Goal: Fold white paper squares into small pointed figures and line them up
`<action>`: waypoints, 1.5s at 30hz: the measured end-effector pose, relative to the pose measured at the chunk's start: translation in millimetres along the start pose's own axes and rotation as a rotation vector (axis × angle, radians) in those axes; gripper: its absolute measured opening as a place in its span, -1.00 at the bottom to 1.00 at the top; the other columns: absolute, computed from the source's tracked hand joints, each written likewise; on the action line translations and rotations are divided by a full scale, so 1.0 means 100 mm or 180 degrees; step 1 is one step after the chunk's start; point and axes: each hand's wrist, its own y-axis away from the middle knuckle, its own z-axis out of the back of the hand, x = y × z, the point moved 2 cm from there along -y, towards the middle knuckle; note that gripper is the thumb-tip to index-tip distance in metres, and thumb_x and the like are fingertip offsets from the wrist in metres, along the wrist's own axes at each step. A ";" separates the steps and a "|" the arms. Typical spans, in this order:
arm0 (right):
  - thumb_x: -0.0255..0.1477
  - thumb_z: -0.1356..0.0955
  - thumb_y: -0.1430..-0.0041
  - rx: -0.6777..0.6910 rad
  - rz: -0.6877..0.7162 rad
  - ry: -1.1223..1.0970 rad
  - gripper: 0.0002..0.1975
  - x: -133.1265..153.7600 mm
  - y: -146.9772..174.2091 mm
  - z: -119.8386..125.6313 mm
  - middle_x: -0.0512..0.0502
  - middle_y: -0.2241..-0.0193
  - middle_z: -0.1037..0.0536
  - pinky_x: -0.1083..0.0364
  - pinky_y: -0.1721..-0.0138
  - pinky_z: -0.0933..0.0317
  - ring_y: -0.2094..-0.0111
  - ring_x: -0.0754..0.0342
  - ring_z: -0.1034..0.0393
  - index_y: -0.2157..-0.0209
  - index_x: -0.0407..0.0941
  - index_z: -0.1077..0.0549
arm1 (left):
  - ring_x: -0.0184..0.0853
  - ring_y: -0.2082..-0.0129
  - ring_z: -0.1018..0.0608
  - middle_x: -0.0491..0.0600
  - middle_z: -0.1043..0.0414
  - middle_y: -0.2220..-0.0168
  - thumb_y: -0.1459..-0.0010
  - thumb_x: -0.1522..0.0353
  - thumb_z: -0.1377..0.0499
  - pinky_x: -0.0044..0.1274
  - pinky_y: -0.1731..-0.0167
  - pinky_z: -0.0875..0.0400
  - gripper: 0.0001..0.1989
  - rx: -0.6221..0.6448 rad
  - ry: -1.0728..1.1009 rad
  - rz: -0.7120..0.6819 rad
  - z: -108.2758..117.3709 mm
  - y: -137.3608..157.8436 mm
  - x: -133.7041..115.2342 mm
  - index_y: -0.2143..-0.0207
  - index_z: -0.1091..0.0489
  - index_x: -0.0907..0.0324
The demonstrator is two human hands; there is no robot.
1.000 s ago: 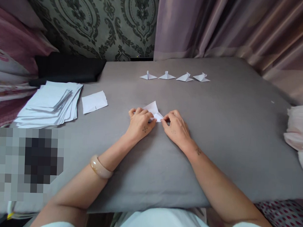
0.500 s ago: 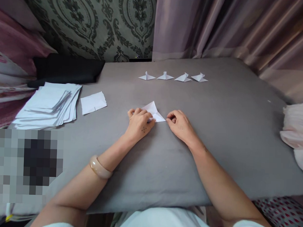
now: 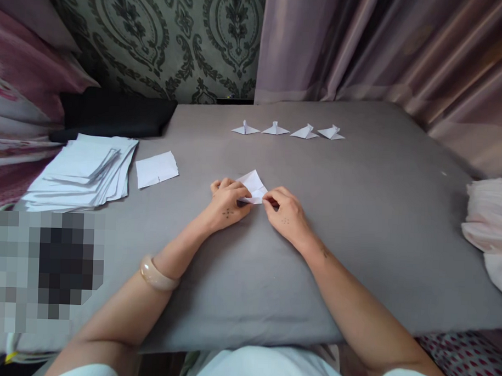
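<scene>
A partly folded sheet of white paper lies on the grey cloth in front of me, one corner pointing away. My left hand is closed on its left side, bangle on the forearm, and the fingers cover that part of the sheet. At the right corner, my right hand pinches the paper between thumb and fingertips. Farther back, several folded white paper figures stand in a row, each with a raised middle and pointed sides.
To the left are a stack of white paper and a single white sheet. Behind the stack lies a folded black cloth. Pale bunched fabric sits at the right edge. The grey-covered table runs back to the curtains.
My right hand has moved left and taken hold of the paper's right corner, which now looks drawn in. The left hand stays on the sheet. The view has shifted slightly.
</scene>
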 end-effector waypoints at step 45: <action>-0.49 -0.34 0.03 0.0044 -0.0683 -0.0451 -0.92 -0.08 -0.04 0.09 -0.10 0.16 -0.43 0.09 0.21 -0.31 0.38 0.18 -0.41 0.45 -0.12 -0.50 | -0.26 0.15 -0.48 0.06 -0.49 0.11 -0.32 0.40 0.07 -0.39 0.12 -0.20 -0.71 0.0001 -0.0667 -0.1054 -0.06 0.13 -0.10 0.16 -0.45 0.19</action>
